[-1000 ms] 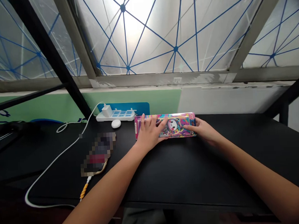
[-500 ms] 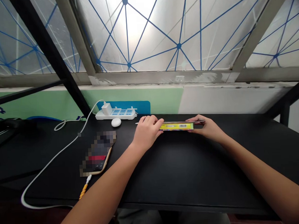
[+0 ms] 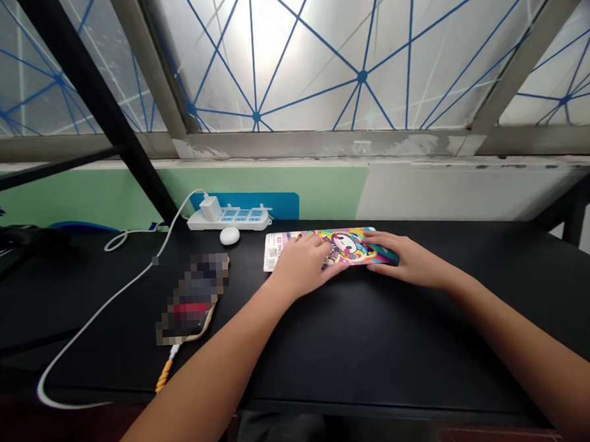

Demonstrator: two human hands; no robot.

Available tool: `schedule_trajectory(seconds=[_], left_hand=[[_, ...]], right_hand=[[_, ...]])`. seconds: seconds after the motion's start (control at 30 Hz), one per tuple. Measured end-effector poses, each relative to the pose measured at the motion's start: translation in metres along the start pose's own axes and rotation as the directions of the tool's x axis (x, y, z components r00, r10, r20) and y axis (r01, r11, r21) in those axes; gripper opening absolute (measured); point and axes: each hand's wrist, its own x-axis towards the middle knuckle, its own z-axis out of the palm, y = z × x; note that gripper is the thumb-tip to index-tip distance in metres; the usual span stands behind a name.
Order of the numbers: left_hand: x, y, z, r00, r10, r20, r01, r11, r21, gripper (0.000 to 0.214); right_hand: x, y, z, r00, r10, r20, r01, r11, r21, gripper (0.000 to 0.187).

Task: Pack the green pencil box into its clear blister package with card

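Observation:
A flat, brightly coloured cartoon-printed box (image 3: 346, 245) lies on the black desk (image 3: 350, 337), its picture side facing up. It shows a white-faced figure, and a white label strip with small print and a code runs down its left end. My left hand (image 3: 302, 263) rests over the left part of the box, fingers across the top and thumb along the near edge. At the right end, my right hand (image 3: 408, 258) grips the box with fingers on top and thumb at the near side. Both hands cover parts of the print.
Left of my forearm lies a phone (image 3: 193, 299), its screen blurred, with a cable (image 3: 165, 373) plugged in. Behind it are a small white rounded case (image 3: 230, 235) and a white power strip (image 3: 245, 217) holding a charger (image 3: 210, 208). Black metal frame bars (image 3: 95, 93) rise at the left.
The box was held edge-on, showing its narrow yellow side; now it is tipped down with the printed face up. Both hands have turned with it, still on its two ends.

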Motion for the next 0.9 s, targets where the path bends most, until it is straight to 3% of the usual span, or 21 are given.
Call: schedule_trajectory(seconds=[0.1, 0.2, 0.3, 0.4, 0.5, 0.6, 0.9], left_hand=[[0.000, -0.018, -0.006, 0.983, -0.179, -0.044, 0.179, 0.984, 0.002, 0.042], [-0.004, -0.045, -0.009, 0.908, -0.413, -0.070, 0.418, 0.902, 0.106, 0.037], [-0.010, -0.067, -0.009, 0.797, -0.602, 0.053, 0.592, 0.796, 0.130, 0.042], [-0.012, -0.077, -0.006, 0.714, -0.673, 0.193, 0.680, 0.732, 0.039, 0.040], [-0.012, -0.081, -0.002, 0.708, -0.668, 0.228, 0.694, 0.718, -0.050, 0.035], [-0.012, -0.085, 0.001, 0.715, -0.663, 0.222, 0.695, 0.709, -0.121, 0.033], [-0.008, -0.084, 0.001, 0.696, -0.691, 0.194, 0.718, 0.668, -0.198, 0.038]], right_hand=[[0.002, -0.008, 0.001, 1.000, 0.021, -0.020, -0.022, 0.998, -0.052, 0.054], [0.004, -0.010, 0.005, 0.997, 0.062, -0.049, -0.064, 0.997, -0.048, 0.048], [0.007, -0.002, 0.011, 0.973, 0.171, -0.153, -0.174, 0.985, -0.005, 0.049], [0.008, 0.009, 0.013, 0.892, 0.370, -0.260, -0.363, 0.929, 0.075, 0.054], [0.007, 0.018, 0.010, 0.836, 0.530, -0.139, -0.493, 0.839, 0.231, 0.047], [0.007, 0.021, 0.005, 0.821, 0.570, -0.007, -0.527, 0.764, 0.373, 0.046], [0.006, 0.024, -0.004, 0.818, 0.574, 0.047, -0.518, 0.697, 0.495, 0.047]])
